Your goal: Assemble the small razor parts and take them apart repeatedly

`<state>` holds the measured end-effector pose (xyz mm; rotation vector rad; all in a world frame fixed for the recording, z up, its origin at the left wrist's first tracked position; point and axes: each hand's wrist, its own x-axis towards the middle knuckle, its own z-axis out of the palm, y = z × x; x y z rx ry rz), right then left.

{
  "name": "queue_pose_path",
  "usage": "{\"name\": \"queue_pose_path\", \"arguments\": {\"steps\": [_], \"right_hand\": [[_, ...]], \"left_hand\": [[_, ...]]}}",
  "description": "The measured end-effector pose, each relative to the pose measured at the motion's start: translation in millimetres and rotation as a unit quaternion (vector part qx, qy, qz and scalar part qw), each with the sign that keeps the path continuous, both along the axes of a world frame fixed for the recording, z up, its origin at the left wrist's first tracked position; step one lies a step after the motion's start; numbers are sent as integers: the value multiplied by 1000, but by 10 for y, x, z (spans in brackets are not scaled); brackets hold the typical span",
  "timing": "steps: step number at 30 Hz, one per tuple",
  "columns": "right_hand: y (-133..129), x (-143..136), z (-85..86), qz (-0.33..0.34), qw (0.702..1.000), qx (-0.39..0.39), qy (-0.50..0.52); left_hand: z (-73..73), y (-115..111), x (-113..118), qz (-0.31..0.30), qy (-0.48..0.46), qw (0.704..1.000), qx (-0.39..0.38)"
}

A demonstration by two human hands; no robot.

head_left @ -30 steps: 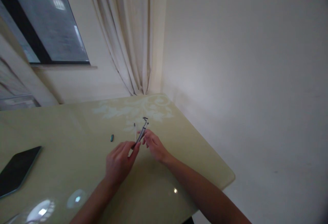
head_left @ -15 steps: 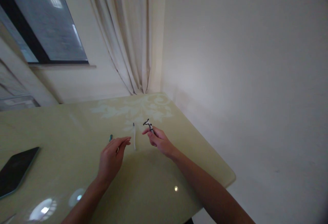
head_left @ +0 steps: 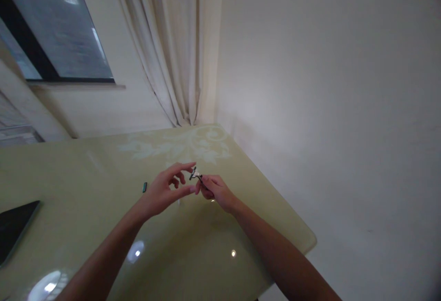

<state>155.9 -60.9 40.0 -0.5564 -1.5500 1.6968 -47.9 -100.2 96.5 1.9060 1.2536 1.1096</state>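
Note:
My right hand (head_left: 218, 192) is closed around the handle of a razor (head_left: 195, 174), whose head points up and to the left. My left hand (head_left: 165, 190) is open beside the razor head, thumb and forefinger spread on either side of it; whether they touch it is unclear. A small dark green piece (head_left: 144, 187) lies on the table to the left of my left hand. Under my left hand, only a bit of a thin white stick (head_left: 179, 202) shows, the rest being hidden.
A dark tablet (head_left: 15, 227) lies at the left on the glossy pale green table (head_left: 86, 190). Behind the table are a curtain (head_left: 175, 53) and a window (head_left: 79, 30). A bare wall (head_left: 310, 85) runs along the right side.
My left hand has moved right and up to the razor head, its fingers spreading apart, and now covers most of the white stick. The razor head has tilted and shifted slightly left and down.

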Motion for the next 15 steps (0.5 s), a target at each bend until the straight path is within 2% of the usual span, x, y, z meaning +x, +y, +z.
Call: {"name": "queue_pose_path", "arguments": {"steps": [10,15], "right_hand": [[-77,50,74,59,998,12,11],[-102,89,104,52,998,18,1]], "left_hand": [[3,-13,-32,-30,1,1000,-9],[0,-14,-46,-46,24,999,-8]]}}
